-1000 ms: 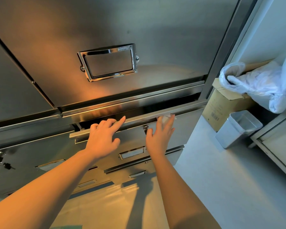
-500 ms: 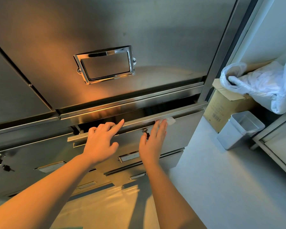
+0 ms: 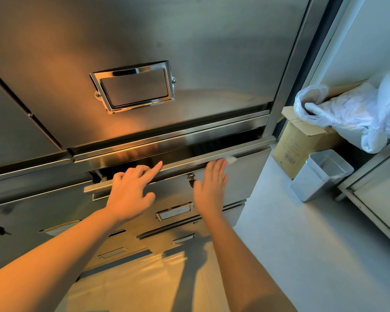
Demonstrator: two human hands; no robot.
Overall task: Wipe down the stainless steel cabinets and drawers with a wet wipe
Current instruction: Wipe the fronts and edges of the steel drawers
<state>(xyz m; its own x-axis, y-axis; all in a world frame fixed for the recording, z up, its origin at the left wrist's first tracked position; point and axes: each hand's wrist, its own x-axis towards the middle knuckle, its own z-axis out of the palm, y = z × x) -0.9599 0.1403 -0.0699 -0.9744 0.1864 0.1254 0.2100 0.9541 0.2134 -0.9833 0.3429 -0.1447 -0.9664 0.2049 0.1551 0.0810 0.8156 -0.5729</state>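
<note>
The right hand [image 3: 209,188] presses a white wet wipe [image 3: 231,159] under straight fingers against the top lip of the pulled-out steel drawer [image 3: 245,170]; the left hand [image 3: 131,190] grasps nothing, forefinger extended onto that same lip, other fingers loosely curled; a chrome label holder [image 3: 133,86] sits on the cabinet door [image 3: 189,41] above.

Left grip [image 3: 131,194] index extended, others curled; right grip [image 3: 209,185] flat, fingers straight.
</note>
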